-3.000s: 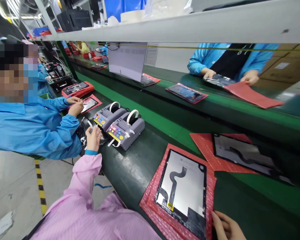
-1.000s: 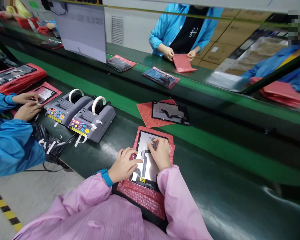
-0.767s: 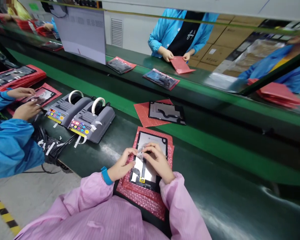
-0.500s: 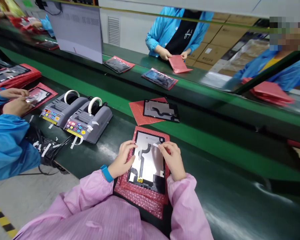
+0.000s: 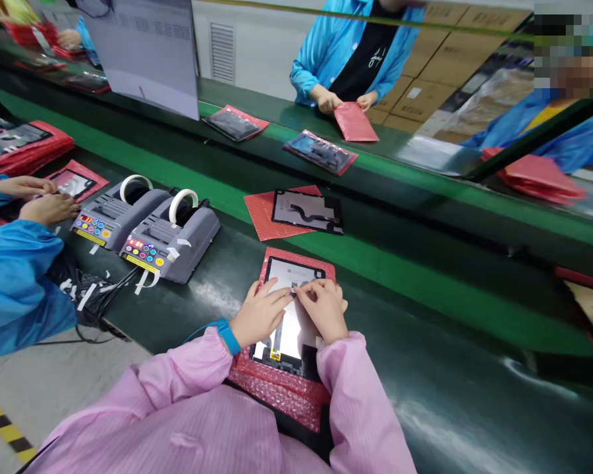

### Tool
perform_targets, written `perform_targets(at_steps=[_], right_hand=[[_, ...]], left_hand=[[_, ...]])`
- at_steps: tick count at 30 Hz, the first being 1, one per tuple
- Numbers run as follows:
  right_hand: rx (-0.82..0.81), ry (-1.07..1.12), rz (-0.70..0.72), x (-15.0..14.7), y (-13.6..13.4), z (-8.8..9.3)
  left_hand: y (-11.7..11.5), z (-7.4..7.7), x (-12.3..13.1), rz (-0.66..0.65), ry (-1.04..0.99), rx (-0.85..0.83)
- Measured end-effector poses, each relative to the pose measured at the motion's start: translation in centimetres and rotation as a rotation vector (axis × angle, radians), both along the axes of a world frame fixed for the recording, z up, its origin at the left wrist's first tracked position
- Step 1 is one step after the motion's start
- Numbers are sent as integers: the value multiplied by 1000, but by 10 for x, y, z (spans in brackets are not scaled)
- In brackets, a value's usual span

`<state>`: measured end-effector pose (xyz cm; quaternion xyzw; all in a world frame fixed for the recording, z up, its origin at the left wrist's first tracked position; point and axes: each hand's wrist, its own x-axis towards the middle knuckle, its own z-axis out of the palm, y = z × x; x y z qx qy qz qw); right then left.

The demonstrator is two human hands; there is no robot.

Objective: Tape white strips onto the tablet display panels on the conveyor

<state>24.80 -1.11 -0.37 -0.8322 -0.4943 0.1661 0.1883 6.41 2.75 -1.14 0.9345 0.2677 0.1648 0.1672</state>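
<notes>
A tablet-sized panel (image 5: 295, 329) with a silvery back, black edges and a yellow label lies on red bubble wrap (image 5: 281, 395) in front of me. My left hand (image 5: 259, 314) rests over its left side, fingers spread and reaching to the upper middle. From the right, my right hand (image 5: 323, 308) has thumb and forefinger pinched together at the dark flex cable near the left fingertips. Whatever lies between those fingertips is too small to make out. The hands nearly touch and cover part of the cable.
Two grey tape dispensers (image 5: 170, 243) stand left of the panel. Beyond it, another panel (image 5: 307, 210) lies on a red sheet (image 5: 257, 217). Wrapped panels (image 5: 321, 151) sit on the raised green shelf. At the left a co-worker's hands (image 5: 49, 207) handle a panel; across, a person holds a red pouch (image 5: 356, 122).
My left hand has moved right over the panel and my right hand slightly left, so their fingertips now meet near the cable. The white strip seen at my right fingertips is now hidden.
</notes>
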Motion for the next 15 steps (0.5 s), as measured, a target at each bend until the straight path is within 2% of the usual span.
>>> perform_targets(at_steps=[3,5,8,11,15], right_hand=[[-129,-125,-6,3,3,9],[-201,-230,-60,12,8,14],[-157,-370,-79,32,28,19],[-40,-566,115,44,68,19],[-47,-742,402,40,144,12]], left_hand=[[1,0,5,-15,83,93],[2,-1,10,-20,101,113],[4,-4,18,-9,85,104],[8,-9,22,-7,7,51],[22,-13,17,48,-269,-171]])
